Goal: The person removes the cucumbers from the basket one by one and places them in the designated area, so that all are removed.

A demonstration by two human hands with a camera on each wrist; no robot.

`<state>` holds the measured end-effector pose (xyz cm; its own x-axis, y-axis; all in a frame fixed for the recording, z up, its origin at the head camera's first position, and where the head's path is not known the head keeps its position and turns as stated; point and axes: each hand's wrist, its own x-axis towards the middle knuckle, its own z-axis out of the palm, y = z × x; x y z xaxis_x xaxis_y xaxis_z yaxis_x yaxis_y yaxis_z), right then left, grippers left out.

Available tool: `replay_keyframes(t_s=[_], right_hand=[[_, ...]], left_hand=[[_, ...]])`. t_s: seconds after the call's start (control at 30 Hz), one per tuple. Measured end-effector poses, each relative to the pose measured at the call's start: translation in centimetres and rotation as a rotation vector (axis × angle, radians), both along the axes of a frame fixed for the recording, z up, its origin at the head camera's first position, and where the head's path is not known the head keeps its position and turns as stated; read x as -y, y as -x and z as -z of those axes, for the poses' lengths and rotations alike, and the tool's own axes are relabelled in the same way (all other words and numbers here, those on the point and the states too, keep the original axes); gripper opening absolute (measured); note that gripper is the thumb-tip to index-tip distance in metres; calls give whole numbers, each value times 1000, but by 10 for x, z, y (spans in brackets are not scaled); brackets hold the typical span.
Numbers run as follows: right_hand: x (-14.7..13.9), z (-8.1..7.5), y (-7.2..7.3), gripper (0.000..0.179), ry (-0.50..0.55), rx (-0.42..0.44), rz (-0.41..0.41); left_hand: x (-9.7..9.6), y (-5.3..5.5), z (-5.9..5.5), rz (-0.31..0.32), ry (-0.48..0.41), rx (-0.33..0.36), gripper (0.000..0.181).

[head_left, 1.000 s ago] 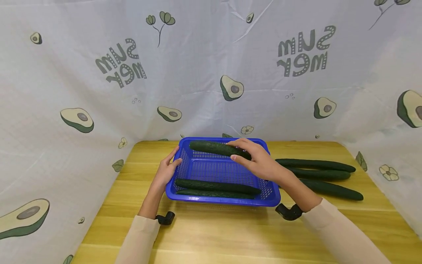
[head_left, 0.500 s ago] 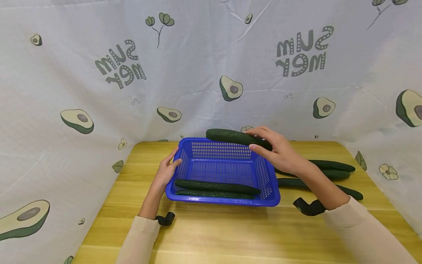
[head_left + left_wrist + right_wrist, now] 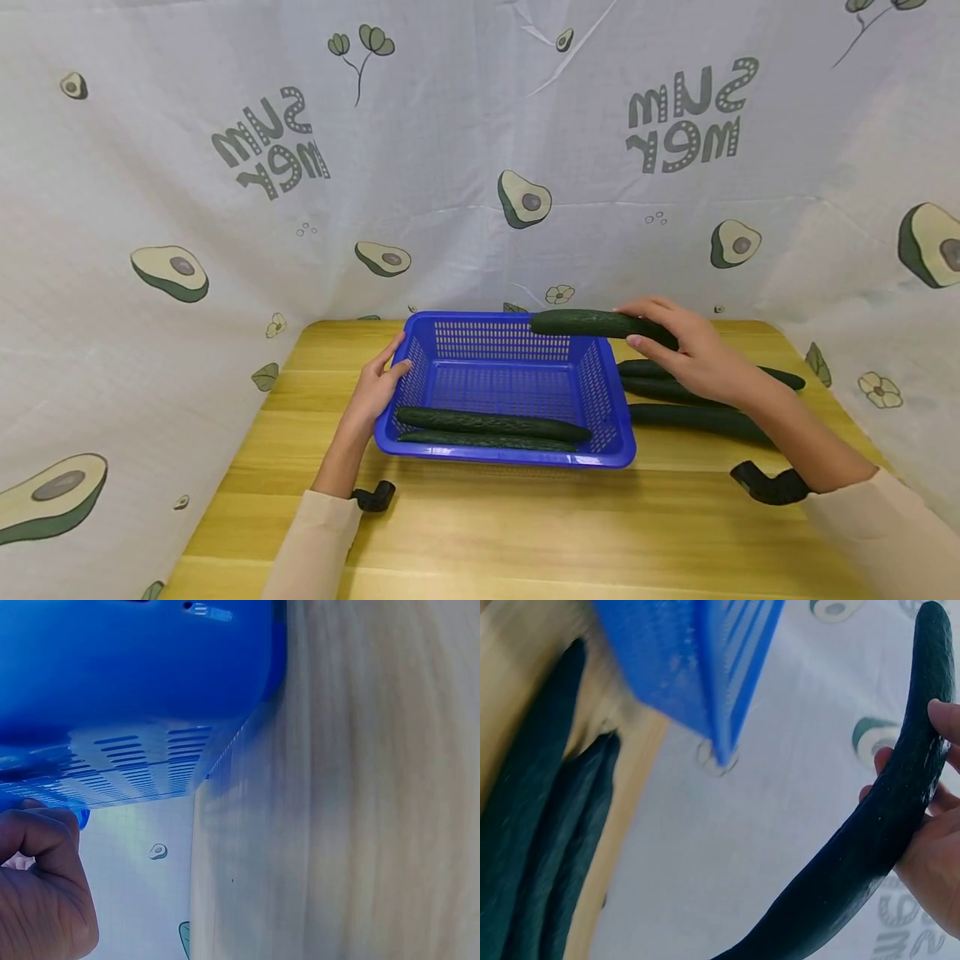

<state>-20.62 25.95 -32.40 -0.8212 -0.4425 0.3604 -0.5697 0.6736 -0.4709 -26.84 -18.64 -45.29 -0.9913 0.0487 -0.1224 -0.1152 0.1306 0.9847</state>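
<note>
One cucumber is grasped by the right hand, with the thumb on the near side and the fingers round the far side. It is held raised and roughly level, near the far right corner of the blue basket; in the right wrist view it is seen apart from both the basket and the desk. The basket is gripped at its left side by the left hand, with the thumb placed over the rim and the fingers outside the wall. Inside the basket, two cucumbers are laid side by side along the near wall. Three further cucumbers are laid on the desk to the right of the basket, partly covered by the right hand and forearm. A black wrist camera is worn on the left wrist. The desk is backed by a printed sheet.
</note>
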Motion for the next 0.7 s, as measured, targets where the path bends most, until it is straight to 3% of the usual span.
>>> replay_keyframes(t_s=[0.5, 0.7], right_hand=[[-64, 30, -16, 40, -98, 37, 104], [-80, 40, -23, 40, -114, 42, 130]], left_hand=[[1, 1, 0, 38, 31, 15, 59], [0, -3, -9, 45, 32, 52, 60]])
